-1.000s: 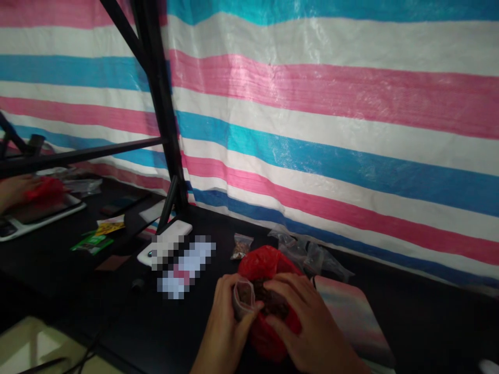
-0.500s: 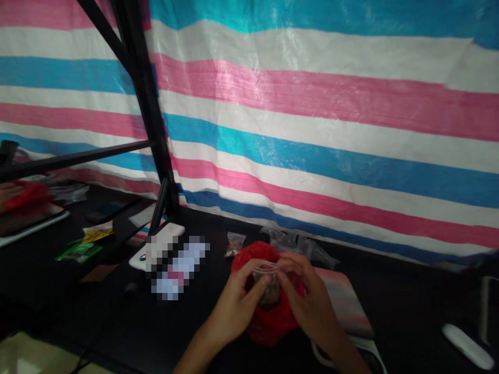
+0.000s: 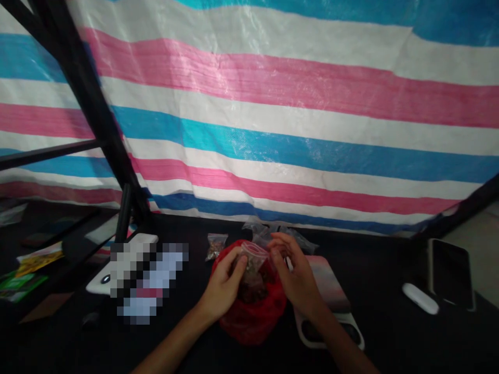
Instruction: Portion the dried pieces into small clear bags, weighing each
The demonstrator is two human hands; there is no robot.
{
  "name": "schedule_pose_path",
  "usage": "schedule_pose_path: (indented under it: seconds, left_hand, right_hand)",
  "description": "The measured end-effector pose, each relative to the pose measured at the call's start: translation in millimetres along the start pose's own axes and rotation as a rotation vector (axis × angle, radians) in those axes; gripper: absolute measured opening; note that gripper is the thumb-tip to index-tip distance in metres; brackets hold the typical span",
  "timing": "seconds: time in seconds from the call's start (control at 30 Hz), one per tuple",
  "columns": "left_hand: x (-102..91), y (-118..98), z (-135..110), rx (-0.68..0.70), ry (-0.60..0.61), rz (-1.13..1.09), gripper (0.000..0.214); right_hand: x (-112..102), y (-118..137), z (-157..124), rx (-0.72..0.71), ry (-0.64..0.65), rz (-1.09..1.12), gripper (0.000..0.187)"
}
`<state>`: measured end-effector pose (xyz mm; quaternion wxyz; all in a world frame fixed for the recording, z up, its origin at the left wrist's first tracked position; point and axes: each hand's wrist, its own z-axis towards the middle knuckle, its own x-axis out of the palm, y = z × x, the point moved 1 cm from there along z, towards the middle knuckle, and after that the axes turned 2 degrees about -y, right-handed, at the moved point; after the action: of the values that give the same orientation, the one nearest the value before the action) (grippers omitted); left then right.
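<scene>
My left hand [image 3: 226, 278] pinches the left side of a small clear zip-lock bag [image 3: 254, 255], whose mouth gapes open at the top. Some pale greenish-brown content shows inside it, too dim to name. Close by the bag's right edge, my right hand [image 3: 292, 272] has its fingers loosely apart and nothing visible in them. Below both hands sits a red plastic bag [image 3: 249, 327], open at the top, with dark small pieces inside. To its right stands a kitchen scale [image 3: 329, 285] with a metal platform, partly behind my right forearm.
A filled little zip bag [image 3: 215, 246] and crumpled clear plastic bags [image 3: 307, 241] lie behind. Leftward are a white device [image 3: 146, 244], a blurred-out packet [image 3: 156, 280], and yellow [image 3: 39, 259] and green packets [image 3: 23, 285]. A phone [image 3: 452, 272] and white case [image 3: 420, 298] lie right.
My view has swung to the right. My right hand has come off the zip-lock bag's rim and moved slightly away, its fingers loosening; my left hand keeps its hold.
</scene>
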<state>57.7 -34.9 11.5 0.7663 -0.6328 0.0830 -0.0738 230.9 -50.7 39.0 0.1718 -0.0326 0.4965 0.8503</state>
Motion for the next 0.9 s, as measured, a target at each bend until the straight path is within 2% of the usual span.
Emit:
schedule_pose_path:
  seconds: [0.07,0.1,0.2,0.27,0.37,0.43,0.53,0.63,0.73,0.9]
  left_hand:
    - [-7.3,-4,1,-0.008,-0.053,0.067,0.045]
    - [-11.4,-6,2,-0.016,-0.039,0.086,0.044]
    - [-23.5,-17,5,0.018,0.151,0.145,0.039]
    - [-30.8,-24,6,0.039,0.274,0.227,0.034]
    - [-38.9,-28,8,0.046,0.295,0.348,0.03]
    - [-42.1,-25,10,0.04,0.3,0.392,0.028]
    - [-45.8,-15,13,0.044,0.298,0.447,0.026]
    - [-48.7,-5,14,0.096,0.247,0.537,0.026]
    - [-48.5,-3,14,0.144,0.249,0.616,0.018]
    - [-46.4,-5,12,0.092,0.26,0.558,0.006]
  right_hand:
    - [-3,-2,1,-0.03,-0.023,-0.065,0.024]
    - [-4,-4,2,-0.041,-0.029,-0.106,0.024]
    - [-8,-8,2,-0.109,0.034,-0.277,0.023]
    - [-9,-6,0,-0.182,0.183,-0.391,0.021]
    - [-5,1,-5,-0.253,0.469,-0.499,0.021]
    - [-3,5,-9,-0.242,0.576,-0.546,0.03]
    - [-3,6,-11,-0.209,0.607,-0.578,0.041]
    - [-4,2,-10,-0.206,0.595,-0.594,0.043]
    - [-5,-1,-11,-0.211,0.584,-0.602,0.045]
    - [-1,-1,-13,-0.223,0.606,-0.57,0.061]
